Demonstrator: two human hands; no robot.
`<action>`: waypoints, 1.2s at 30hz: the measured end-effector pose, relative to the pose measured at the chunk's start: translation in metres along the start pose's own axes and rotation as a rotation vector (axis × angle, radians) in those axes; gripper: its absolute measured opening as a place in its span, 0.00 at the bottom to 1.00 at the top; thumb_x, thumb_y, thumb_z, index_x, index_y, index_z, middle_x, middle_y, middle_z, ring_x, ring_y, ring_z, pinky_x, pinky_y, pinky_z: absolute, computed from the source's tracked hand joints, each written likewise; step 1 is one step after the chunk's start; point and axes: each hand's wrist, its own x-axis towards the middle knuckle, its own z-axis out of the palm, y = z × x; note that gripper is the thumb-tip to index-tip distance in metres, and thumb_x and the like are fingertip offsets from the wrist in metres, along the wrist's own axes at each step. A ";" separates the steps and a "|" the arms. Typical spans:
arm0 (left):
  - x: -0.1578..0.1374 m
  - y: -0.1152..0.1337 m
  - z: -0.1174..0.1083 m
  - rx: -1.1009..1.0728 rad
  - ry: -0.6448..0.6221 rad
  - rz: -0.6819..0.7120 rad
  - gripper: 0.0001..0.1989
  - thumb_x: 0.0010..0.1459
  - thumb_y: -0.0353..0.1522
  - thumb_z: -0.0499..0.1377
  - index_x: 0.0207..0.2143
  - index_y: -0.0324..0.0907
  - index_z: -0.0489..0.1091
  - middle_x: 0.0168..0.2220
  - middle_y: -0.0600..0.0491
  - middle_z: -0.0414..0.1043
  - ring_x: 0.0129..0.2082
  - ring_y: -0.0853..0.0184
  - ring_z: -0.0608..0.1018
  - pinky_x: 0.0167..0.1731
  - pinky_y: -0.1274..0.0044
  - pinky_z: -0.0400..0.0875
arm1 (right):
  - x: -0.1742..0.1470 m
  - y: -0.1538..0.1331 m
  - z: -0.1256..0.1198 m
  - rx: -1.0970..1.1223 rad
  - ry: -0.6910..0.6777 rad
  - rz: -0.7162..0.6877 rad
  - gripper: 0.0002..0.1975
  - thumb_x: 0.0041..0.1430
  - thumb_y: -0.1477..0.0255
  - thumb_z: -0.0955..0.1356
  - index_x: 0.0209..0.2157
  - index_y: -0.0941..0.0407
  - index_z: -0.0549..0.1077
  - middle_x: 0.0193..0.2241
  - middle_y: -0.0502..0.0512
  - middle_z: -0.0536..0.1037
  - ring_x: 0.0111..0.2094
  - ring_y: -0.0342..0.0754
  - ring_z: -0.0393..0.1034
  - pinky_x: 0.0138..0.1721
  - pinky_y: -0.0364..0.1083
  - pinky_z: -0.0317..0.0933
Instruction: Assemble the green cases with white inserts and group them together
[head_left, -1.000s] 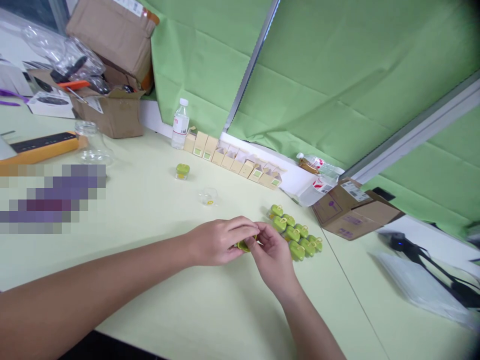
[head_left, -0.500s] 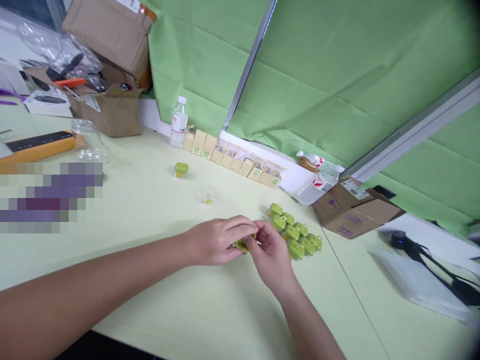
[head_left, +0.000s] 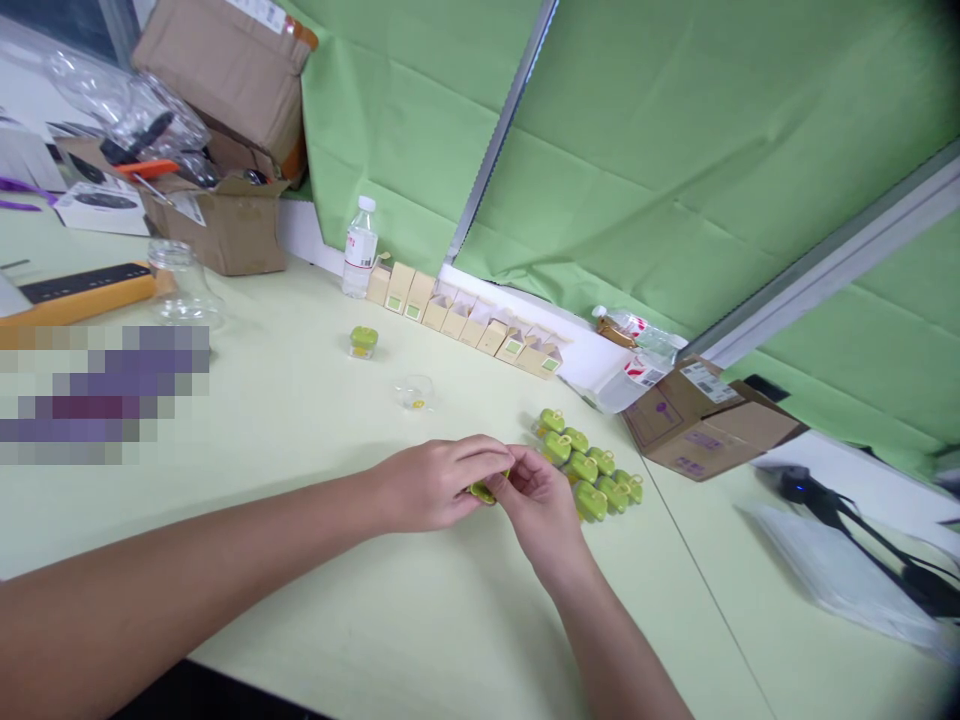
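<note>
Green plastic piece (head_left: pixel 484 493) sits between the hands; I see the left hand (head_left: pixel 433 486) and right hand (head_left: pixel 546 505) both clamped on it, neither nearer, its long axis hidden from me. Beyond them, a clear container (head_left: pixel 415 393) shows something yellow; green-lidded cases (head_left: pixel 582 467) cluster just beside the right hand.

Lidded tubs (head_left: pixel 581 467) cluster just right of my right hand (head_left: pixel 547 515)! And farther back, cartons (head_left: pixel 472 324) stand right of the bottle (head_left: pixel 361 250).
</note>
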 end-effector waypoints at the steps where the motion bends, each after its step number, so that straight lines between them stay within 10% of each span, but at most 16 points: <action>1: 0.000 0.000 0.000 -0.008 0.000 0.002 0.25 0.57 0.19 0.54 0.57 0.43 0.64 0.55 0.46 0.69 0.49 0.66 0.77 0.45 0.77 0.76 | 0.000 0.000 0.000 0.006 0.000 0.013 0.10 0.53 0.66 0.75 0.33 0.55 0.74 0.28 0.50 0.78 0.29 0.45 0.71 0.30 0.44 0.68; 11: 0.003 -0.010 -0.015 0.205 0.116 -0.215 0.25 0.56 0.22 0.56 0.56 0.46 0.65 0.56 0.48 0.65 0.30 0.73 0.75 0.32 0.78 0.72 | 0.010 0.012 -0.021 -0.508 0.246 -0.060 0.18 0.58 0.59 0.69 0.46 0.55 0.74 0.48 0.61 0.76 0.44 0.54 0.71 0.40 0.52 0.69; 16: 0.003 -0.012 -0.019 0.251 0.110 -0.251 0.26 0.56 0.22 0.56 0.56 0.48 0.64 0.55 0.49 0.65 0.35 0.70 0.76 0.34 0.77 0.73 | 0.010 0.033 -0.014 -0.741 0.087 -0.114 0.17 0.57 0.67 0.68 0.49 0.52 0.73 0.47 0.58 0.78 0.49 0.57 0.71 0.50 0.56 0.65; 32: 0.000 -0.022 -0.016 0.276 -0.004 -0.236 0.25 0.57 0.21 0.55 0.56 0.44 0.62 0.55 0.47 0.65 0.46 0.63 0.76 0.43 0.72 0.74 | 0.006 0.010 -0.003 0.090 0.180 0.086 0.18 0.48 0.64 0.78 0.36 0.54 0.71 0.33 0.51 0.78 0.36 0.47 0.72 0.42 0.49 0.67; 36: 0.000 -0.020 -0.017 0.293 -0.023 -0.206 0.26 0.57 0.20 0.54 0.57 0.44 0.61 0.55 0.46 0.65 0.46 0.63 0.77 0.43 0.72 0.74 | 0.001 0.002 -0.001 0.238 0.132 0.135 0.21 0.50 0.65 0.77 0.45 0.51 0.72 0.36 0.51 0.80 0.39 0.47 0.72 0.44 0.49 0.68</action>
